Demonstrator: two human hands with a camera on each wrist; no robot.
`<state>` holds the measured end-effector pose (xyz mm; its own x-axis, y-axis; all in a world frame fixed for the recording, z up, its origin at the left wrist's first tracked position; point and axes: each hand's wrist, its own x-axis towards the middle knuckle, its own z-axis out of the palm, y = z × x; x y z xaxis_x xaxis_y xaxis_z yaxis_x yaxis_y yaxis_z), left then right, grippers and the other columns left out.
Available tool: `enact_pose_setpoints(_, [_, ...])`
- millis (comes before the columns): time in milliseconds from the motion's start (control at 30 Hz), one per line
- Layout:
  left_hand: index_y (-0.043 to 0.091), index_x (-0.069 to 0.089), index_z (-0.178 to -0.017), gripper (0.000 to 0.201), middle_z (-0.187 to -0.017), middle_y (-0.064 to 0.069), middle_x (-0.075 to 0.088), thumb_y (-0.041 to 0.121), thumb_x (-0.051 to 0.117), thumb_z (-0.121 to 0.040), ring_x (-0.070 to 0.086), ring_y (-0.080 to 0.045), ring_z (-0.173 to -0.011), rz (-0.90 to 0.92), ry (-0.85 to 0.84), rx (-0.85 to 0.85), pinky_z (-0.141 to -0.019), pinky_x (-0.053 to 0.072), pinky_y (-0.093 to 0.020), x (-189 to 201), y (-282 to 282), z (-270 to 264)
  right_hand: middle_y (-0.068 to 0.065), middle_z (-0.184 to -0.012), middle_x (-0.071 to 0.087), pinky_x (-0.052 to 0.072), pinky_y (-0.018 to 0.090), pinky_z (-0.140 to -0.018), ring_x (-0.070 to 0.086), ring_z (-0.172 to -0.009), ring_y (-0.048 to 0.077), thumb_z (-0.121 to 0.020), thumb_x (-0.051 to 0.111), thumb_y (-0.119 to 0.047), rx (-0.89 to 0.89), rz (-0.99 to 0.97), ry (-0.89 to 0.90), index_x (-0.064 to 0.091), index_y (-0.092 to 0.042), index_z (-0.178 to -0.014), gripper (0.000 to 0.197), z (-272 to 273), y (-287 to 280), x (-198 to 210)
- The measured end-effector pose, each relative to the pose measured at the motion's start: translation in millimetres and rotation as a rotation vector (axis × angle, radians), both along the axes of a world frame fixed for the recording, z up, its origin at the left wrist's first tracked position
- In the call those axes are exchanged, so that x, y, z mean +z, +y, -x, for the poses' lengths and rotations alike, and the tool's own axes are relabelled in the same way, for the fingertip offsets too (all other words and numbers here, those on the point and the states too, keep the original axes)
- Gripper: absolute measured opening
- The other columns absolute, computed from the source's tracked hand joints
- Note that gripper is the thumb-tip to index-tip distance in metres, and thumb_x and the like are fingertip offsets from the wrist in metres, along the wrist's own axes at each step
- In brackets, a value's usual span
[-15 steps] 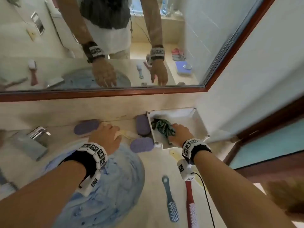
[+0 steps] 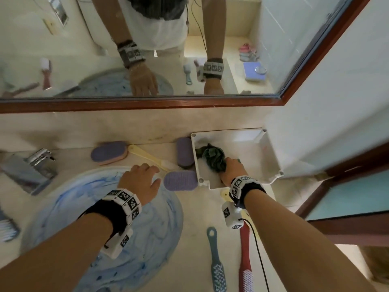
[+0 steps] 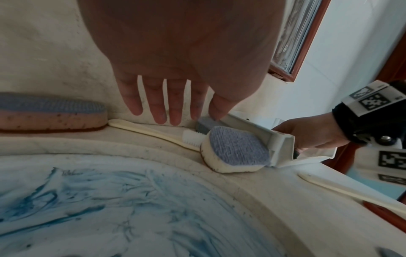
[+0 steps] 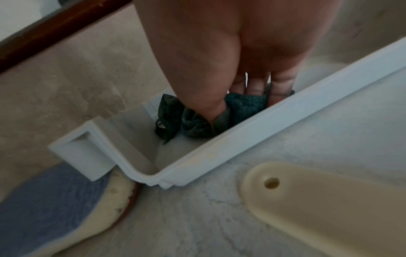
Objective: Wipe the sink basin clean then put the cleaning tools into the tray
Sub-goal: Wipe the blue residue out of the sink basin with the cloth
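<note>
My right hand reaches into the white tray at the back right of the counter and grips a crumpled dark green cloth. In the right wrist view, thumb and fingers curl round the cloth just behind the tray's near wall. My left hand hovers open over the far rim of the blue-streaked sink basin and holds nothing. Its fingers are straight, just above a cream toothbrush.
Three purple-topped sponges and the cream toothbrush lie between basin and tray. A teal brush, a red brush and a cream handle lie on the counter in front. The faucet stands left, with a mirror behind.
My left hand has drawn back a little from the toothbrush toward the basin rim, uncovering its handle. The right hand stays in the tray on the cloth.
</note>
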<state>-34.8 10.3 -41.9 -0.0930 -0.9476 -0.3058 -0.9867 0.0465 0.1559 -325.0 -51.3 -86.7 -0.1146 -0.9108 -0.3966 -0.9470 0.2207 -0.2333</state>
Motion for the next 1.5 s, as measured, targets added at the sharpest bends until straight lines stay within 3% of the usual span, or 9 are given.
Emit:
enact_pose_setpoints(233, [0.029, 0.049, -0.128, 0.039, -0.124, 0.001, 0.054, 0.042, 0.049, -0.091, 0.051, -0.024, -0.114, 0.082, 0.135, -0.02, -0.091, 0.045, -0.04, 52, -6, 7, 0.009, -0.099, 0.065, 0.049, 0.024, -0.072, 0.063, -0.088, 0.025, -0.085, 0.066, -0.017, -0.114, 0.263, -0.411, 0.062, -0.012, -0.099, 0.016, 0, 4, 63])
enact_pose_setpoints(467, [0.029, 0.036, -0.141, 0.072, -0.13, 0.002, 0.041, 0.031, 0.072, -0.079, 0.054, -0.019, -0.106, 0.276, 0.435, -0.078, -0.087, 0.05, -0.035, 131, 2, 27, 0.004, -0.085, 0.06, 0.057, 0.033, -0.07, 0.058, -0.078, 0.015, -0.079, 0.075, -0.005, 0.024, 0.359, -0.914, 0.052, -0.014, -0.086, 0.025, -27, 46, 172])
enact_pose_setpoints(600, [0.033, 0.043, -0.136, 0.066, -0.124, 0.006, 0.046, 0.033, 0.071, -0.076, 0.058, -0.013, -0.095, 0.32, 0.515, -0.167, -0.08, 0.053, -0.033, 156, 16, 29, -0.003, -0.08, 0.057, 0.049, 0.02, -0.066, 0.055, -0.074, 0.003, -0.076, 0.074, 0.005, 0.17, 0.313, -1.052, 0.05, -0.018, -0.081, 0.034, -48, 78, 198])
enact_pose_setpoints(767, [0.016, 0.064, -0.107, 0.034, -0.089, 0.006, 0.063, 0.02, 0.052, -0.075, 0.057, -0.011, -0.077, 0.309, 0.612, -0.083, -0.067, 0.043, -0.024, 151, 60, 12, 0.007, -0.093, 0.067, 0.057, 0.035, -0.081, 0.065, -0.091, 0.019, -0.082, 0.067, 0.01, 0.141, 0.141, -1.314, 0.058, -0.011, -0.092, 0.025, -70, 110, 187])
enact_pose_setpoints(900, [0.018, 0.057, -0.077, 0.005, -0.068, -0.008, 0.059, 0.014, 0.054, -0.078, 0.053, -0.021, -0.062, 0.245, 0.676, 0.065, -0.056, 0.04, -0.035, 146, 99, -12, 0.012, -0.094, 0.07, 0.058, 0.036, -0.073, 0.067, -0.087, 0.022, -0.096, 0.056, -0.007, 0.029, -0.018, -1.308, 0.064, -0.004, -0.101, 0.01, -84, 125, 166])
enact_pose_setpoints(1000, [0.014, 0.059, -0.077, 0.015, -0.069, -0.01, 0.06, -0.001, 0.059, -0.08, 0.052, -0.013, -0.062, 0.16, 0.69, 0.189, -0.059, 0.041, -0.028, 138, 120, -34, 0.016, -0.097, 0.068, 0.057, 0.048, -0.081, 0.066, -0.09, 0.028, -0.1, 0.051, -0.013, 0.011, -0.126, -1.197, 0.066, -0.006, -0.102, 0.017, -98, 130, 149])
enact_pose_setpoints(1100, [0.022, 0.059, -0.074, 0.029, -0.067, 0.001, 0.059, -0.006, 0.06, -0.079, 0.053, -0.002, -0.063, 0.13, 0.747, 0.265, -0.064, 0.044, -0.018, 130, 137, -54, 0.012, -0.103, 0.068, 0.051, 0.043, -0.093, 0.063, -0.103, 0.028, -0.096, 0.055, -0.01, 0.043, -0.162, -1.205, 0.069, -0.008, -0.101, 0.014, -116, 140, 141])
enact_pose_setpoints(1300, [-0.004, 0.062, -0.09, 0.022, -0.082, -0.014, 0.067, -0.022, 0.052, -0.082, 0.068, -0.02, -0.079, 0.071, 1.259, 0.512, -0.071, 0.058, -0.031, 129, 156, -71, 0.018, -0.129, 0.061, 0.047, 0.051, -0.099, 0.058, -0.12, 0.033, -0.08, 0.063, 0.005, 0.08, -0.409, -1.577, 0.049, -0.008, -0.134, 0.057, -165, 178, 136])
enact_pose_setpoints(1500, [0.0, 0.064, -0.096, 0.026, -0.092, -0.02, 0.068, -0.019, 0.052, -0.083, 0.068, -0.028, -0.084, 0.014, 1.291, 0.612, -0.072, 0.06, -0.038, 97, 172, -106, 0.016, -0.13, 0.06, 0.045, 0.055, -0.101, 0.057, -0.122, 0.034, -0.074, 0.08, -0.007, -0.042, -0.282, -1.525, 0.048, -0.013, -0.135, 0.068, -224, 217, 114])
